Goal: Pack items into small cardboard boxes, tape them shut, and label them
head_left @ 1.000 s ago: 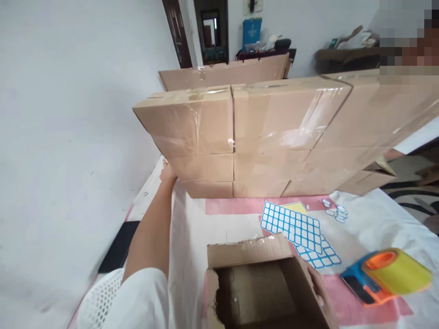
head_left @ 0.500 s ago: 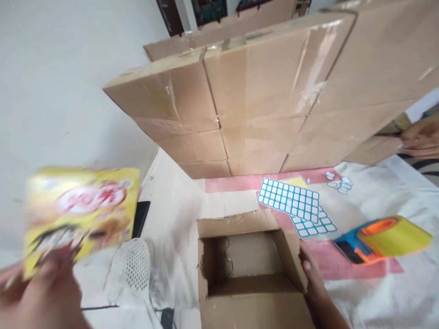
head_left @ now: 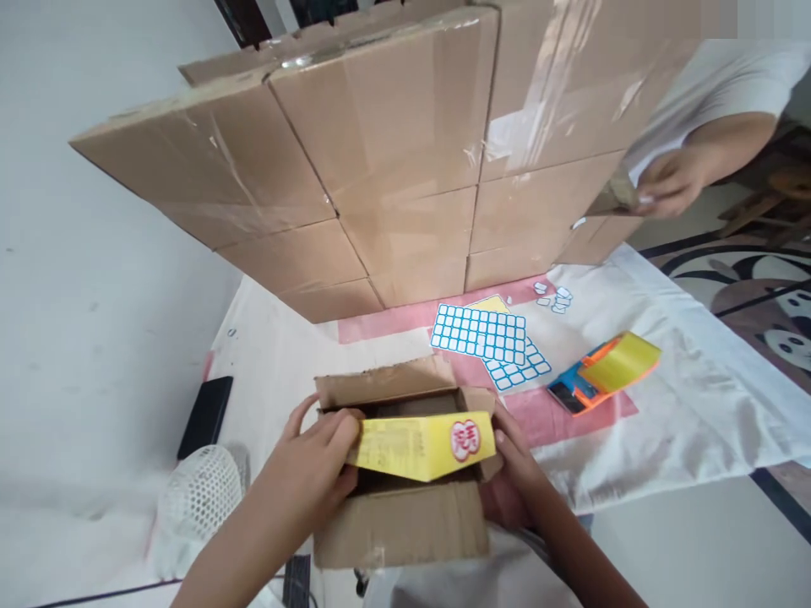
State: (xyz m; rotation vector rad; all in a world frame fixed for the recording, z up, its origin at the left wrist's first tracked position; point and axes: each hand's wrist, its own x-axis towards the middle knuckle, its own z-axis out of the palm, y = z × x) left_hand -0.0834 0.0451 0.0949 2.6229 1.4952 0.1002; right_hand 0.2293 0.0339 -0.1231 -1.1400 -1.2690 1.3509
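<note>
A yellow snack box (head_left: 415,447) with red printed characters on one end lies tilted across the mouth of a small open cardboard box (head_left: 402,528). My left hand (head_left: 323,447) grips the yellow box's left end, fingers closed around it at the carton's left side. At the carton's right side, my right hand (head_left: 516,452) has its fingers closed over the side flap, beside the yellow box's printed end. The carton's front and back flaps are folded outward. Most of its inside is hidden by the yellow box.
Blue-edged label sheets (head_left: 478,332) lie beyond the carton, near loose labels (head_left: 561,300). A blue and orange tape dispenser (head_left: 601,371) is to the right. Taped cardboard (head_left: 405,152) stands behind. Left are a black flat object (head_left: 204,418) and a white perforated thing (head_left: 201,490). Another person's hand (head_left: 672,181) works at right.
My left hand has brought the yellow box from the far left to the carton's opening, turning it onto a narrow side. My right hand stays at the carton. The view has shifted right.
</note>
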